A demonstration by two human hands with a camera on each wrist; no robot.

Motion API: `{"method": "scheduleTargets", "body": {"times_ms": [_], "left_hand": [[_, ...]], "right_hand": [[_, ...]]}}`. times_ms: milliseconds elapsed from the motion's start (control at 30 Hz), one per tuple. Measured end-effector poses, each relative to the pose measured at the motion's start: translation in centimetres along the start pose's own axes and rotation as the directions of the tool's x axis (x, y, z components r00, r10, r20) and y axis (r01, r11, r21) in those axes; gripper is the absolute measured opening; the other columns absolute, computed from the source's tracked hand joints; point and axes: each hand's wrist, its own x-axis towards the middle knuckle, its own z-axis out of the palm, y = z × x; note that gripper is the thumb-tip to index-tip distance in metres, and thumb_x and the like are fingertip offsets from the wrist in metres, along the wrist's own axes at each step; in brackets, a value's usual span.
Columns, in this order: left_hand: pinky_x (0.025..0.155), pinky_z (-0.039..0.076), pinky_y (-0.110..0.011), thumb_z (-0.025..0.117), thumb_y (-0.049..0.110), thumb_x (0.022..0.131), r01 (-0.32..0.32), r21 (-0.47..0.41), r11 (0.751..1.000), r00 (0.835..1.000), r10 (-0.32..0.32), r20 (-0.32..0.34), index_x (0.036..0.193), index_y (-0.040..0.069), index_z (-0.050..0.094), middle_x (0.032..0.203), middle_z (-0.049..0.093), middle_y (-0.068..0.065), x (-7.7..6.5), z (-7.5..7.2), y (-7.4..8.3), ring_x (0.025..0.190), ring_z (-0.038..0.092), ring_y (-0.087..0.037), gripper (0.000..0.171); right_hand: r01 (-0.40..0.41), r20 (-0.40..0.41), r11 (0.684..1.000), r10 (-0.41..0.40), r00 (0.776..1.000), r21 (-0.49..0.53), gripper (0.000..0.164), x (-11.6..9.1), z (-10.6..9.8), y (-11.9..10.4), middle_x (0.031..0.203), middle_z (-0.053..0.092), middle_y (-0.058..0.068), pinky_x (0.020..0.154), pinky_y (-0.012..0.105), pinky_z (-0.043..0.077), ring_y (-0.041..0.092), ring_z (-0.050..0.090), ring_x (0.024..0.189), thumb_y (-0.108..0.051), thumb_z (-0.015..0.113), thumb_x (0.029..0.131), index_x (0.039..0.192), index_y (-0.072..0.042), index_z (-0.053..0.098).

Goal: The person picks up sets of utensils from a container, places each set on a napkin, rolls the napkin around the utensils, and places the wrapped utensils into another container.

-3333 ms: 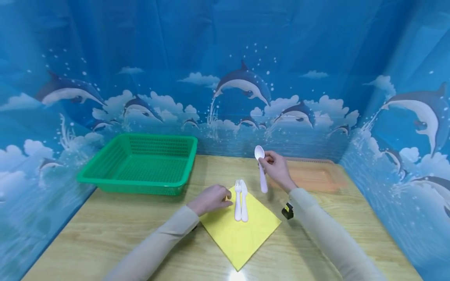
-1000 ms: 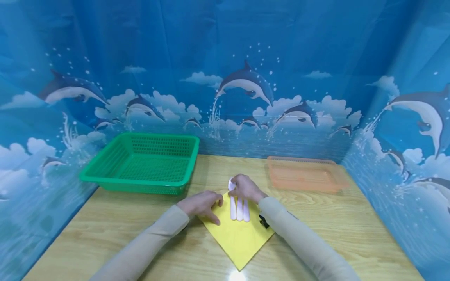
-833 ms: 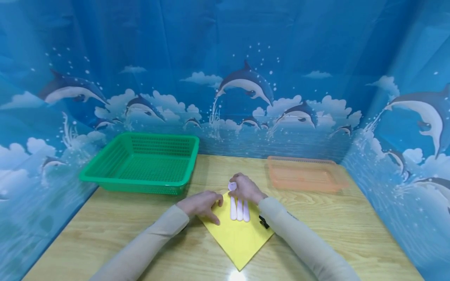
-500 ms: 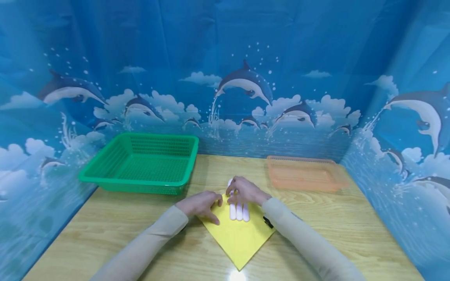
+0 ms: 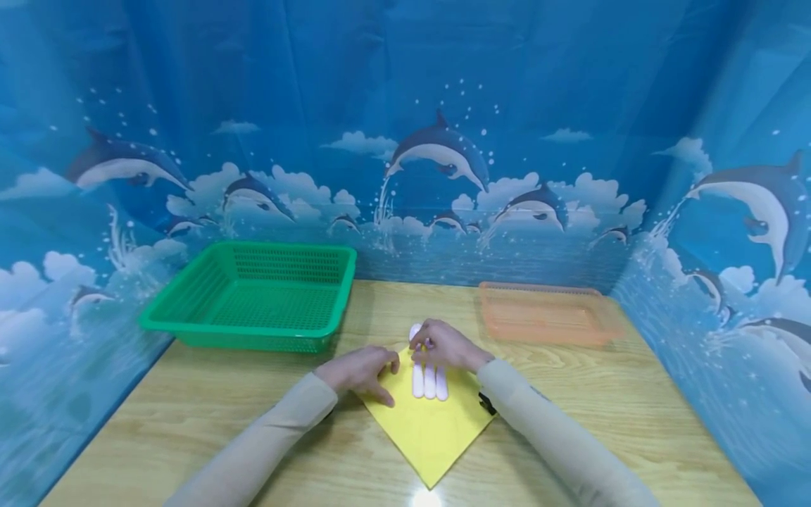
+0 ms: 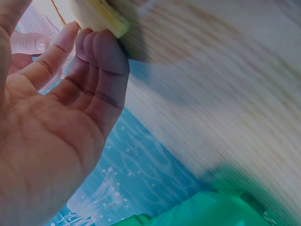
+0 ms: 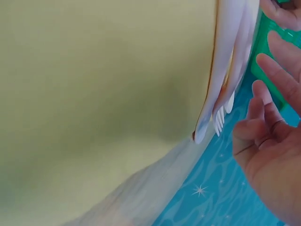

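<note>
1. Yellow napkin [image 5: 431, 429] lies on the wooden worktop [image 5: 190, 415], turned like a diamond with one corner pointing to 6 o'clock.
2. Three white plastic pieces, the cutlery [image 5: 429, 380], lie side by side on the upper half of the napkin, handles toward 6 o'clock. The right wrist view shows fork tines on at least one.
3. Right hand [image 5: 446, 345] sits on the top ends of the cutlery, fingers curled down over them, though I can't tell if it's really gripping or just resting there.
4. Left hand [image 5: 357, 370] is at 9 o'clock of the cutlery, fingers mostly straight and pressing the napkin's left corner flat.
5. Green basket [image 5: 253, 296] is at 10 o'clock, and the orange tray [image 5: 545, 320] at 2 o'clock, both well apart from the napkin.
</note>
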Motion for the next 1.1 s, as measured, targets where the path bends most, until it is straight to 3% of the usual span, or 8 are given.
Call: {"method": "scheduleTargets", "body": {"times_ms": [200, 333, 533, 633, 733, 867, 1000, 1100], "left_hand": [[0.063, 0.043, -0.023, 0.088, 0.035, 0.069, -0.038, 0.001, 0.999, 0.999, 0.038, -0.001, 0.101, 0.015, 0.063, 0.08, 0.058, 0.001, 0.0, 0.0, 0.2, 0.07, 0.047, -0.009, 0.045], [0.065, 0.043, -0.022, 0.087, 0.026, 0.072, -0.074, -0.026, 0.997, 0.997, 0.075, 0.022, 0.098, 0.014, 0.064, 0.08, 0.059, 0.0, 0.0, 0.0, 0.6, 0.071, 0.049, -0.008, 0.036], [0.065, 0.042, -0.017, 0.077, 0.002, 0.077, -0.191, -0.049, 0.98, 0.977, 0.194, 0.092, 0.09, 0.012, 0.067, 0.077, 0.059, 0.0, -0.1, -0.1, 1.8, 0.071, 0.049, -0.007, 0.02], [0.065, 0.042, -0.015, 0.066, -0.013, 0.075, -0.22, -0.065, 0.973, 0.966, 0.226, 0.127, 0.087, 0.011, 0.069, 0.076, 0.058, 0.002, -0.2, 0.1, 2.4, 0.071, 0.048, -0.005, 0.027], [0.068, 0.044, -0.015, 0.057, -0.021, 0.07, -0.209, -0.073, 0.975, 0.963, 0.218, 0.157, 0.084, 0.013, 0.071, 0.076, 0.058, 0.005, -0.4, 0.3, 3.0, 0.073, 0.048, -0.003, 0.039], [0.067, 0.043, -0.015, 0.058, -0.019, 0.066, -0.207, -0.042, 0.977, 0.964, 0.211, 0.164, 0.081, 0.014, 0.07, 0.074, 0.055, 0.006, -0.4, 0.7, 3.5, 0.072, 0.047, -0.003, 0.038], [0.062, 0.04, -0.016, 0.071, -0.006, 0.067, -0.185, -0.04, 0.982, 0.966, 0.189, 0.176, 0.078, 0.017, 0.065, 0.075, 0.051, 0.008, -0.5, 0.9, 3.7, 0.069, 0.045, -0.002, 0.026], [0.063, 0.041, -0.016, 0.082, 0.009, 0.066, -0.163, -0.029, 0.986, 0.967, 0.166, 0.194, 0.079, 0.019, 0.062, 0.078, 0.052, 0.01, -0.6, 1.0, 3.8, 0.07, 0.046, -0.002, 0.026]], "right_hand": [[-0.017, -0.036, 0.999, 0.018, 0.999, 0.038, 0.014, -0.8, -0.5, 0.5, 0.088, 0.061, -0.001, 0.071, 0.025, 0.049, 0.011, 0.054, 0.08, -0.013, 0.071, 0.088, 0.101, -0.009, 0.075], [0.021, -0.067, 1.0, -0.02, 0.998, 0.019, 0.009, -1.4, -0.6, 0.9, 0.084, 0.063, -0.001, 0.069, 0.023, 0.049, 0.009, 0.055, 0.076, -0.01, 0.071, 0.087, 0.095, -0.008, 0.075], [0.018, -0.032, 0.997, -0.016, 0.999, 0.073, 0.005, -2.6, -0.8, 1.1, 0.083, 0.067, -0.004, 0.069, 0.021, 0.05, 0.005, 0.057, 0.074, -0.013, 0.071, 0.089, 0.09, -0.008, 0.072], [0.004, -0.019, 0.994, -0.002, 1.0, 0.111, 0.004, -3.1, -0.8, 1.3, 0.082, 0.068, -0.005, 0.068, 0.02, 0.052, 0.005, 0.058, 0.073, -0.011, 0.07, 0.089, 0.091, -0.008, 0.072], [-0.001, -0.02, 0.992, 0.004, 1.0, 0.126, 0.004, -3.7, -1.0, 1.5, 0.08, 0.068, -0.005, 0.068, 0.019, 0.053, 0.003, 0.059, 0.072, -0.01, 0.071, 0.088, 0.091, -0.007, 0.072], [-0.031, -0.008, 0.987, 0.033, 0.999, 0.16, 0.005, -4.4, -1.2, 1.9, 0.077, 0.067, -0.004, 0.063, 0.02, 0.053, 0.004, 0.059, 0.067, -0.012, 0.072, 0.088, 0.088, -0.006, 0.071], [-0.108, 0.061, 0.968, 0.097, 0.993, 0.227, 0.005, -5.2, -1.3, 2.2, 0.074, 0.066, 0.001, 0.054, 0.024, 0.053, 0.011, 0.06, 0.059, -0.011, 0.069, 0.09, 0.086, -0.008, 0.07], [-0.145, 0.106, 0.955, 0.121, 0.987, 0.26, 0.005, -5.7, -1.3, 2.3, 0.073, 0.066, 0.004, 0.054, 0.026, 0.054, 0.014, 0.062, 0.058, -0.009, 0.067, 0.091, 0.087, -0.009, 0.069]]}}
